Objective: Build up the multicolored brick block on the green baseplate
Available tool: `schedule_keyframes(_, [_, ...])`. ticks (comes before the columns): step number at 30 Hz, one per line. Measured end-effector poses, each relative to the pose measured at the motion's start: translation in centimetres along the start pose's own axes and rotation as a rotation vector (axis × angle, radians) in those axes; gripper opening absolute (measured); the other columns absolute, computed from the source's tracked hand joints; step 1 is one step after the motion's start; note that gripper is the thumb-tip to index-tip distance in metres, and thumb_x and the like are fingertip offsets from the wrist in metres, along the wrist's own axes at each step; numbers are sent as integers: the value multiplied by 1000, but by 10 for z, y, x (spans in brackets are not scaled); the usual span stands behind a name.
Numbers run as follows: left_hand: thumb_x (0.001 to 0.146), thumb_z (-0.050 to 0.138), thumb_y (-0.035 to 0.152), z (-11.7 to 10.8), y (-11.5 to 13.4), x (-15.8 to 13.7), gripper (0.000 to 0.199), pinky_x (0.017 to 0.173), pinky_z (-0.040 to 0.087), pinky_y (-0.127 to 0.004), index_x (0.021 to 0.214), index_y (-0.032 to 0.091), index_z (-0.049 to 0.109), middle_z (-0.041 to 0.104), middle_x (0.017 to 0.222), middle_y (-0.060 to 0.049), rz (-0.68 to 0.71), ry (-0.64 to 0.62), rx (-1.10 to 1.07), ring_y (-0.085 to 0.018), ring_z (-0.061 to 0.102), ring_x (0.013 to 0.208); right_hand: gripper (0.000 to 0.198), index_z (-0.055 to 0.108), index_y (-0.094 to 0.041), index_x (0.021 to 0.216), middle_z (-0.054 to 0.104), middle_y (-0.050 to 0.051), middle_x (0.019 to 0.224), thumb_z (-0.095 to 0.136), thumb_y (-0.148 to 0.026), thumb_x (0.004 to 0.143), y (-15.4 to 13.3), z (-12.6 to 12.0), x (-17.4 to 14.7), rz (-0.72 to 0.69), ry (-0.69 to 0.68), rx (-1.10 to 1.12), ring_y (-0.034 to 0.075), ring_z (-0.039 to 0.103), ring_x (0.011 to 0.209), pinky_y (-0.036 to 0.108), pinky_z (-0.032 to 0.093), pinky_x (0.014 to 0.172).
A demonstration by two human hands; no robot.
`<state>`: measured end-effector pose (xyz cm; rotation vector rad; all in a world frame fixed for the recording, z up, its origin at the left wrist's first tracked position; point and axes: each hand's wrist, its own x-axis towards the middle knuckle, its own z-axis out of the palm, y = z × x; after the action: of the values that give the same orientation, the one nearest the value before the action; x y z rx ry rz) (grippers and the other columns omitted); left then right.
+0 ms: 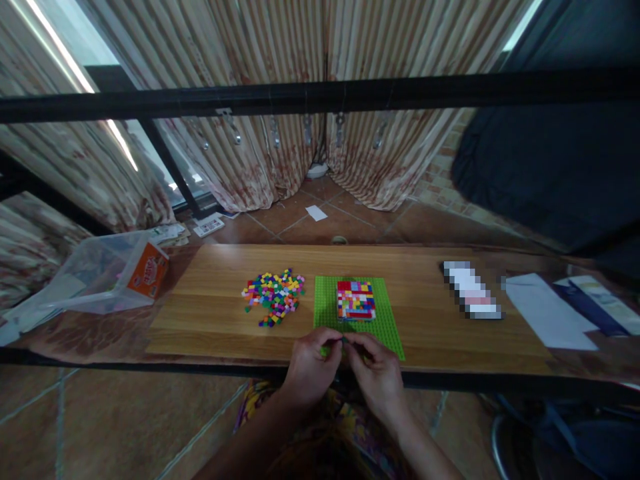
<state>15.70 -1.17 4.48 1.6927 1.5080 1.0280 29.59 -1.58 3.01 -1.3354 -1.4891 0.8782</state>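
My left hand and my right hand meet at the front edge of a green studded baseplate. Their thumbs and fingertips are pinched together around a tiny dark green toy brick, mostly covered by the fingers. Just beyond them, a square block of multicoloured toy bricks stands on the baseplate, layered with red, white, yellow, blue and purple pieces. Left of the baseplate lies a loose pile of small coloured bricks.
A clear plastic bin with an orange label lies at the left. A phone, its screen pixelated, rests on the wooden board. White paper is farther right. A black bar crosses beyond the table, before striped curtains.
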Motion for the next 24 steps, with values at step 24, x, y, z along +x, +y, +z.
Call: schedule_keyframes(24, [88,48,20,-32,-70,12,19,85,54,-33,96,21,65,70,95,-6,199,151,262,-19,66,93,33,70,-19,98,74,10,98,57,-46,84,28,-31,21,109,203,-43,25,68,91,39,54,81])
